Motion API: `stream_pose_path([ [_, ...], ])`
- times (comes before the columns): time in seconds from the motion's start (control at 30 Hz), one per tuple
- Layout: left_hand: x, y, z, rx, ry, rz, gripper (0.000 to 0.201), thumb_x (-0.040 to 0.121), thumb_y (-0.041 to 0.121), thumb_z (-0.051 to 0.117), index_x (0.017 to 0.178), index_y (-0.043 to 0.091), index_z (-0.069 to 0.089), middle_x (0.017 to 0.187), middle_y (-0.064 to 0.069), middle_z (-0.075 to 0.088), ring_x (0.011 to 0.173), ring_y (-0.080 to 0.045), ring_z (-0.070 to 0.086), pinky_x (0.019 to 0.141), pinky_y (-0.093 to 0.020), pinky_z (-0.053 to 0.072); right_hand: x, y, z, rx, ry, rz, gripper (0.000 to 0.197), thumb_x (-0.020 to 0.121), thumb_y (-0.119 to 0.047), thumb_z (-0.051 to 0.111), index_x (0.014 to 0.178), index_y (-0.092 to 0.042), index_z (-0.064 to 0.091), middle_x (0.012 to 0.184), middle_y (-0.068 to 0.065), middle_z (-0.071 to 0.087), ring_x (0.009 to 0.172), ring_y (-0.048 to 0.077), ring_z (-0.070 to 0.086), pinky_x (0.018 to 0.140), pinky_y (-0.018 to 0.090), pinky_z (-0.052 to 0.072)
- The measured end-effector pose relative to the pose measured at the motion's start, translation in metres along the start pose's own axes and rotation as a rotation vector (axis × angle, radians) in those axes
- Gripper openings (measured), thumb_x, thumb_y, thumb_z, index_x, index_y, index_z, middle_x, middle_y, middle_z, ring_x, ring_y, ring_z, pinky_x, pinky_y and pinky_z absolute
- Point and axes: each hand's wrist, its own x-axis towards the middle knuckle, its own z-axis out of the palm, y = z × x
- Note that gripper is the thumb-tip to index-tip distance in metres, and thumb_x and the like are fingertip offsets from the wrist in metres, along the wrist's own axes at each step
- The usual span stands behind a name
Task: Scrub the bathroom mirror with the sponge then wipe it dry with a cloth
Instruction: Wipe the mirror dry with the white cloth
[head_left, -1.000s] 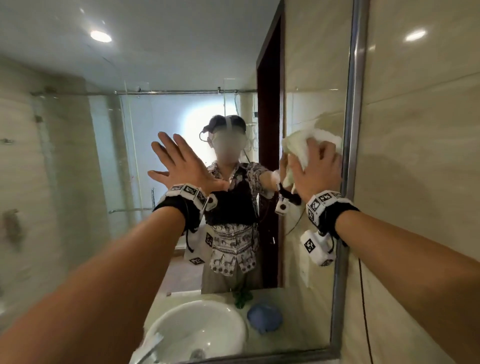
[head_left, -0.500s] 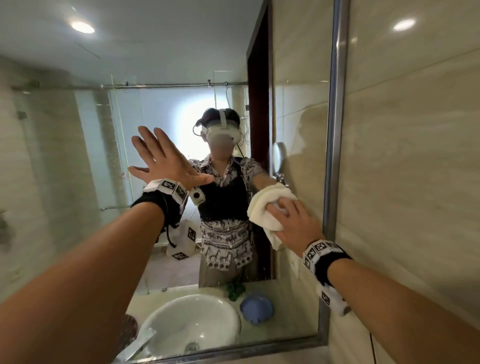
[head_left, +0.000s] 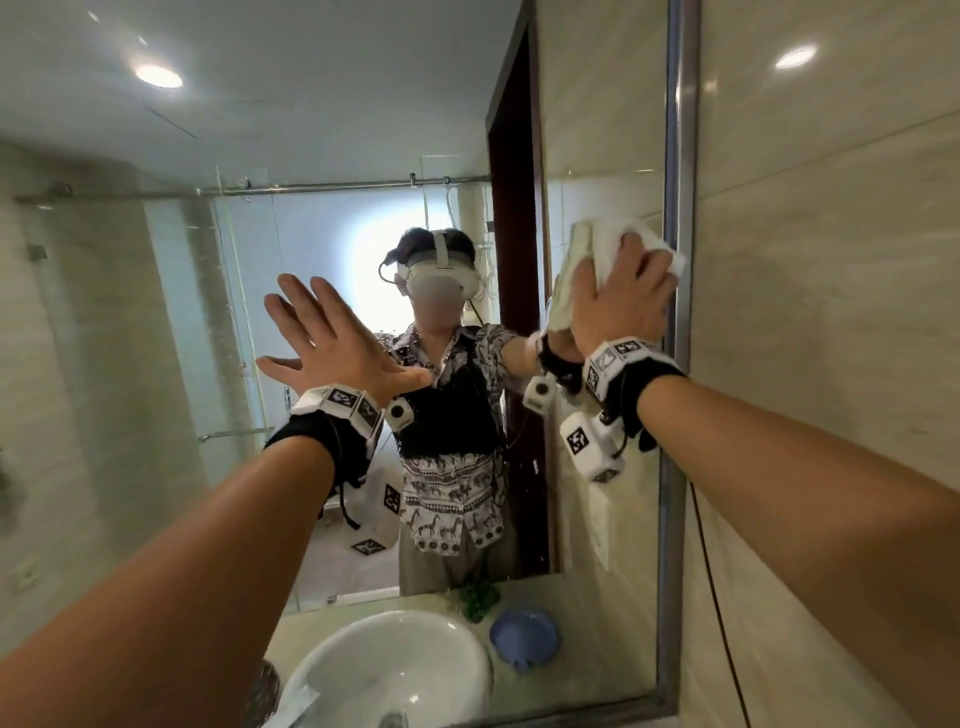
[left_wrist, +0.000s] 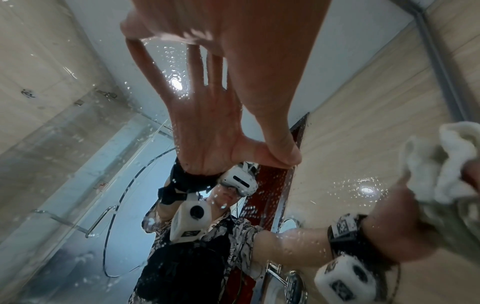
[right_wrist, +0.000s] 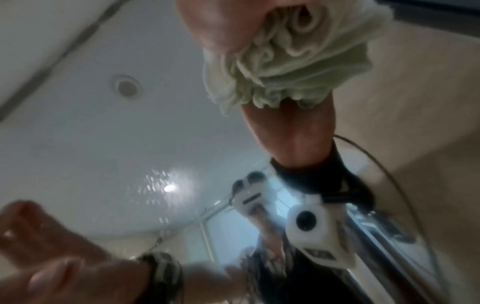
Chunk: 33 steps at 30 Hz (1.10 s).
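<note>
Head view: bright, sharp; recessed ceiling lamp (head_left: 158, 77) and backlit shower glass (head_left: 358, 260) reflect in the mirror (head_left: 597, 130). Straight edges bow toward frame corners. Left wrist view: droplets (left_wrist: 348, 183) sparkle around lamp glare. Right wrist view: dim, motion-blurred throughout.

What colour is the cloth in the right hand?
Off-white, slightly cream. The cloth shows best in the head view, bunched under the right hand.

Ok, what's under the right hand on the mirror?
A bunched white cloth, which the right hand holds against the mirror near its right frame. The glass behind the cloth is covered, so wet or dry cannot be told.
</note>
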Motion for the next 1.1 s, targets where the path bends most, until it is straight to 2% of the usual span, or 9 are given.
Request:
stream_pose_path([
  [0.03,-0.001,-0.002,0.000,0.006,-0.002,0.017,0.170,0.015,0.107,0.011,0.155,0.013,-0.007,0.161,-0.017,-0.013,0.148,-0.040,-0.011,0.107,-0.075,0.003,-0.005,0.000,0.002,-0.006,0.010,-0.025,0.062,0.091,-0.057,0.035,0.141,-0.020,0.035,0.132,0.015,0.041,0.116,0.035,0.043,0.077,0.044,0.052],
  [0.13,-0.003,-0.011,0.002,0.061,-0.010,0.061,0.162,0.035,0.101,0.049,0.154,0.014,-0.018,0.160,-0.011,-0.024,0.148,-0.035,-0.020,0.104,-0.080,0.002,-0.038,0.008,0.005,-0.027,-0.033,-0.209,0.063,0.094,-0.059,0.035,0.145,-0.022,0.031,0.138,0.014,0.040,0.121,0.034,0.043,0.085,0.045,0.049],
  [0.17,-0.002,-0.011,0.002,0.071,-0.014,0.058,0.161,0.035,0.099,0.052,0.153,0.016,-0.021,0.160,-0.010,-0.026,0.147,-0.034,-0.021,0.103,-0.080,0.004,-0.052,0.013,0.006,-0.027,-0.078,-0.284,0.062,0.093,-0.058,0.040,0.144,-0.024,0.031,0.139,0.013,0.039,0.122,0.034,0.043,0.086,0.044,0.049],
  [0.27,-0.003,-0.008,0.000,0.069,-0.026,0.039,0.163,0.029,0.103,0.042,0.153,0.016,-0.020,0.160,-0.009,-0.026,0.148,-0.033,-0.021,0.103,-0.081,0.005,-0.101,0.032,0.008,-0.071,-0.256,-0.610,0.063,0.084,-0.055,0.058,0.137,-0.027,0.037,0.134,0.009,0.042,0.114,0.030,0.048,0.087,0.043,0.050],
  [0.37,-0.005,-0.007,-0.002,0.072,-0.022,0.038,0.161,0.038,0.095,0.060,0.153,0.016,-0.019,0.160,-0.010,-0.026,0.147,-0.033,-0.021,0.103,-0.080,0.005,-0.139,0.050,0.015,-0.117,-0.368,-0.909,0.069,0.071,-0.057,0.069,0.130,-0.030,0.044,0.127,0.005,0.048,0.104,0.029,0.051,0.082,0.046,0.050],
  [0.57,-0.002,-0.006,-0.004,0.091,-0.081,0.000,0.164,0.039,0.091,0.066,0.149,0.016,-0.028,0.156,-0.008,-0.036,0.144,-0.033,-0.030,0.105,-0.078,0.002,-0.136,0.056,0.013,-0.191,-0.427,-1.219,0.065,0.068,-0.056,0.069,0.124,-0.033,0.047,0.120,0.000,0.050,0.103,0.026,0.047,0.084,0.042,0.036],
  [0.67,0.001,-0.007,-0.003,0.073,-0.086,-0.001,0.166,0.037,0.091,0.067,0.149,0.015,-0.029,0.155,-0.010,-0.037,0.144,-0.034,-0.031,0.104,-0.078,0.001,-0.113,0.036,0.010,-0.160,-0.386,-1.181,0.058,0.069,-0.048,0.072,0.121,-0.034,0.049,0.117,-0.005,0.051,0.107,0.021,0.042,0.092,0.041,0.031],
  [0.9,0.002,-0.007,-0.002,0.060,-0.080,-0.012,0.168,0.037,0.089,0.070,0.147,0.014,-0.032,0.155,-0.010,-0.037,0.143,-0.033,-0.032,0.102,-0.079,0.000,-0.019,-0.067,-0.003,-0.044,-0.110,-0.668,0.058,0.077,-0.031,0.069,0.128,-0.026,0.043,0.125,0.005,0.047,0.110,0.027,0.044,0.090,0.039,0.038],
  [1.1,-0.002,-0.006,-0.001,0.055,-0.038,0.000,0.162,0.042,0.089,0.068,0.151,0.014,-0.026,0.158,-0.011,-0.030,0.145,-0.033,-0.027,0.103,-0.080,0.004,-0.022,-0.101,0.016,0.001,0.064,-0.483,0.049,0.080,-0.053,0.051,0.122,-0.028,0.049,0.117,0.005,0.051,0.105,0.028,0.047,0.084,0.042,0.038],
])
